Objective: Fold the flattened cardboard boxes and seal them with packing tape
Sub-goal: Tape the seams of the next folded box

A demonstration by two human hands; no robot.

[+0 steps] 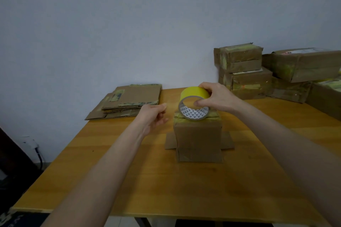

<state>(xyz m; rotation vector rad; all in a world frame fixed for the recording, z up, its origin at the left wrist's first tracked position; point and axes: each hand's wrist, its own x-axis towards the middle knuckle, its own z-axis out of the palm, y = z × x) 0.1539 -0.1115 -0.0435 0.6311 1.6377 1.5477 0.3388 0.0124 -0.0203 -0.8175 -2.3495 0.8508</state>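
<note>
Centre frame: right hand (pixel 215 97) grips the tape (pixel 193 96) atop the box (pixel 198 140); left hand (pixel 154 116) loosely curled, empty. Best pull it straight, press flat.

Wide bare stretch of table (pixel 129 180) near and left, open to both hands. Blocked mid-table by the upright box (pixel 198 138), flaps splayed flat left and right at its base. At its top the tape roll (pixel 193 103), gripped by the right hand (pixel 215 97); left hand (pixel 153 116) just beside, not touching the roll. Far left taken by the flattened cardboard stack (pixel 129 101); far right walled off by piled sealed boxes (pixel 243 72). Open lane between those two, back to the wall (pixel 110 24).
</note>
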